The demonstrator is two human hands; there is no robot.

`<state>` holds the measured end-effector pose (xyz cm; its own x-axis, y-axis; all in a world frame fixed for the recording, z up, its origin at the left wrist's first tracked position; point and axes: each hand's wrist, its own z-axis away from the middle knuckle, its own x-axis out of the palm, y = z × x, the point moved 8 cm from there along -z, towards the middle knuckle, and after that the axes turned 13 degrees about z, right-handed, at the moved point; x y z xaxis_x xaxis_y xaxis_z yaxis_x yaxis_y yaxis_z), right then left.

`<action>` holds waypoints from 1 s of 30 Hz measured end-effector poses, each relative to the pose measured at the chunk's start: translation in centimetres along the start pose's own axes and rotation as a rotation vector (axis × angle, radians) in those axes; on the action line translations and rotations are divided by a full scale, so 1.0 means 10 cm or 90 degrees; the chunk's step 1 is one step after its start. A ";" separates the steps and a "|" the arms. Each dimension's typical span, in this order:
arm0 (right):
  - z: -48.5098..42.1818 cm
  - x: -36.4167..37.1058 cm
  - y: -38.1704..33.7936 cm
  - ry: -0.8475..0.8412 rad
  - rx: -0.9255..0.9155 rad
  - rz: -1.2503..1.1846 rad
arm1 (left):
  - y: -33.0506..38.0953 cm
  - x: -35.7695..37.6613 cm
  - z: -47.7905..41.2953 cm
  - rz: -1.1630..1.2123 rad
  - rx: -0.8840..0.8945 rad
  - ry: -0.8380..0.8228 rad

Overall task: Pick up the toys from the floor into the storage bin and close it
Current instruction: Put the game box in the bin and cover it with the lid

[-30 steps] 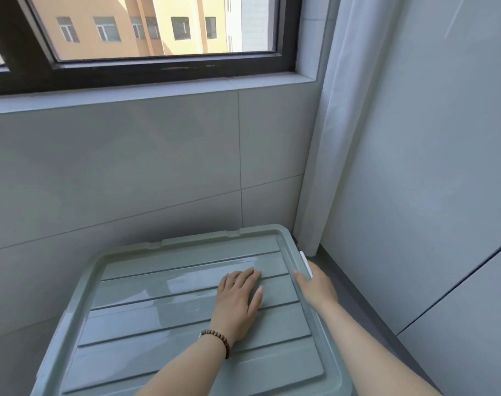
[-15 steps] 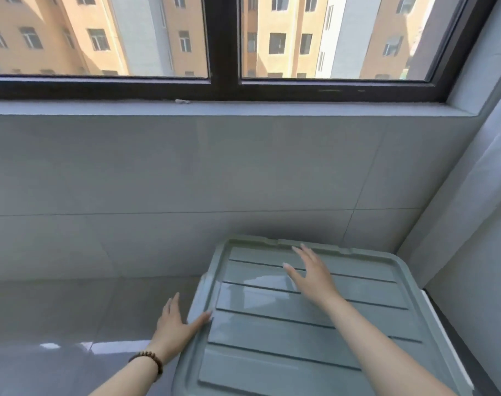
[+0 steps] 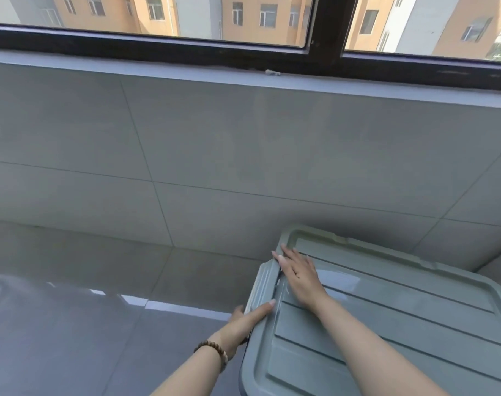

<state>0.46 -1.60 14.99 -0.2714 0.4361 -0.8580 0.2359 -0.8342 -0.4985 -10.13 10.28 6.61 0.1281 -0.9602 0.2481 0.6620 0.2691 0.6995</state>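
A grey-green storage bin stands at the lower right with its ribbed lid [image 3: 400, 324] on top. No toys show anywhere in view. My right hand [image 3: 300, 278] lies flat on the lid near its left rim, fingers straight and pointing to the far left corner. My left hand [image 3: 243, 324], with a bead bracelet on the wrist, grips the lid's left edge just below the side latch [image 3: 263, 284]. Its thumb lies on top and its fingers reach under the rim, partly hidden.
The bin sits close to a grey tiled wall [image 3: 243, 167] under a dark-framed window [image 3: 323, 32] with a sill. Glossy grey floor tiles [image 3: 86, 324] stretch to the left of the bin.
The view has swung left. My right hand slid from the lid's middle to its left rim. My left hand went from touching the lid's side to gripping its edge.
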 end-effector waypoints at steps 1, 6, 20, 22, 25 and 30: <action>-0.01 0.01 0.01 -0.006 0.001 -0.005 | 0.10 -0.05 0.00 -0.002 0.069 0.033; 0.00 0.00 0.01 -0.016 0.000 -0.006 | 0.40 0.02 0.17 -0.081 0.238 0.066; -0.05 -0.03 0.04 0.031 0.053 0.013 | 0.42 0.26 0.27 -0.169 0.316 0.092; -0.07 -0.05 0.10 0.082 0.166 -0.017 | 0.42 0.23 0.25 -0.155 0.305 0.054; -0.17 0.02 0.09 0.052 0.289 0.046 | 0.42 0.17 0.21 -0.153 0.292 -0.002; -0.32 0.09 0.00 0.015 0.383 0.144 | 0.41 0.19 0.19 -0.122 0.302 -0.005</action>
<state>3.17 -0.17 13.79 -0.2537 0.2288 -0.9398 -0.2818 -0.9470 -0.1545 -8.63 9.72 11.19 0.0309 -0.9955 0.0895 0.2646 0.0945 0.9597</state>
